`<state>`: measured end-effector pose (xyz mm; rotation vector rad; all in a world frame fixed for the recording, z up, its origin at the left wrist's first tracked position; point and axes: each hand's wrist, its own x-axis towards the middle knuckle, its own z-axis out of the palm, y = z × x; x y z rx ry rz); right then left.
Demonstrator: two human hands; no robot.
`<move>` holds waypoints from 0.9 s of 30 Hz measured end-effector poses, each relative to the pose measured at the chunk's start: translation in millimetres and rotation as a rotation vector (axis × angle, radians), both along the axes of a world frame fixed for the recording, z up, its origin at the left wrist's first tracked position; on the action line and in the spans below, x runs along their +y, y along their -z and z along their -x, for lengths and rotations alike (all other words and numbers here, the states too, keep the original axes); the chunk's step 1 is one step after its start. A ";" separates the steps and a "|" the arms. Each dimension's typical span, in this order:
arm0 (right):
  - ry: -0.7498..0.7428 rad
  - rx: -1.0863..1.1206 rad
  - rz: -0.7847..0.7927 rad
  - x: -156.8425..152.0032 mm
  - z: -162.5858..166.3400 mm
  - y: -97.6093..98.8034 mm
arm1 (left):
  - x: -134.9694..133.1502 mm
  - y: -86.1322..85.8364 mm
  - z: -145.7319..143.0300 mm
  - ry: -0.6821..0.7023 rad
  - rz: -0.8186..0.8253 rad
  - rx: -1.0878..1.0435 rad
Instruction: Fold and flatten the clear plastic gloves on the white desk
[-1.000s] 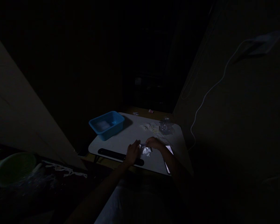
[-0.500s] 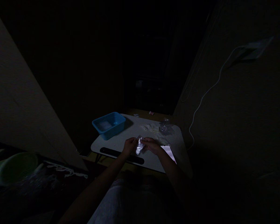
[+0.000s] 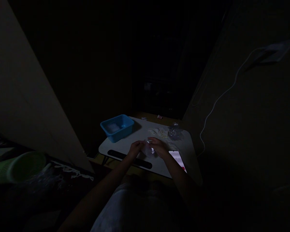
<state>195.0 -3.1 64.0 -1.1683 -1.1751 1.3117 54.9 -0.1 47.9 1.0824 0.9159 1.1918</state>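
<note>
Between my two hands is a small clear plastic bag (image 3: 147,150), shiny in the dim light, held above a small white table (image 3: 160,165). My left hand (image 3: 136,148) pinches its left side. My right hand (image 3: 158,147) grips the right side, fingers bent over it; whether anything lies inside the bag is too dark to tell. Just right of my right wrist lies a phone (image 3: 177,159) with its screen lit. Beyond my hands are pale flat packets or strips (image 3: 159,131) and a crumpled clear plastic bag (image 3: 175,132).
A blue basin (image 3: 117,128) with something whitish inside stands at the table's left. A dark slot (image 3: 129,159) runs along the front edge. A white cable (image 3: 217,98) hangs from a wall socket at right. A green container (image 3: 26,167) lies on the floor at left.
The shiny plastic between my hands now looks clearer and more spread out, with my hands still on it. The whole view has shifted slightly, so the table sits further right.
</note>
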 end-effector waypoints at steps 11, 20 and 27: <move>-0.049 0.062 0.149 7.5 13.6 -0.3 | 17.5 -9.9 27.2 -0.172 -0.031 0.060; -0.123 0.097 0.101 47.3 66.3 -40.6 | 44.9 -53.3 87.7 -0.354 -0.161 0.073; -0.121 -0.100 0.063 117.5 120.0 -73.0 | 96.3 -85.6 148.4 -0.349 -0.156 0.264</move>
